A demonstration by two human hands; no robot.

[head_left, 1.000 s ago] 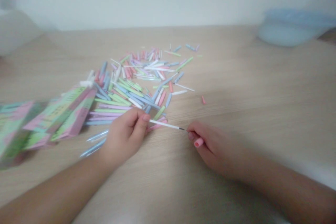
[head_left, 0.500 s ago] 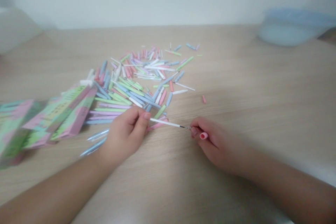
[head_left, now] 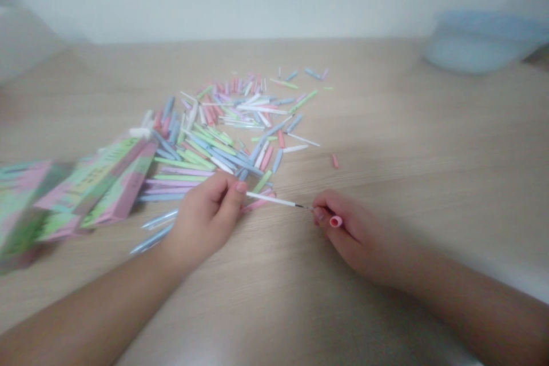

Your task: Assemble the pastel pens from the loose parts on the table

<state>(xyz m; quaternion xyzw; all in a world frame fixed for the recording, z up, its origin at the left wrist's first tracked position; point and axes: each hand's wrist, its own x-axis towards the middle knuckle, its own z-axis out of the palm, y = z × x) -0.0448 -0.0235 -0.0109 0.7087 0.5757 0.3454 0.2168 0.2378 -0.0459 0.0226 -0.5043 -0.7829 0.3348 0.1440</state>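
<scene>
Refill (head_left: 271,199), white with a dark tip, spans the space between the hands above the worktop (head_left: 394,120): the left hand (head_left: 210,211) pinches its plain end, while the right hand (head_left: 349,231) closes thumb and forefinger at the tip, though I can't make out what they grip there. A pink tube (head_left: 336,221) also sits in the right hand's curled fingers, open end showing. To me the step looks like work on that tip, and the next move calls for a steady left pinch and fine right fingertips.
</scene>
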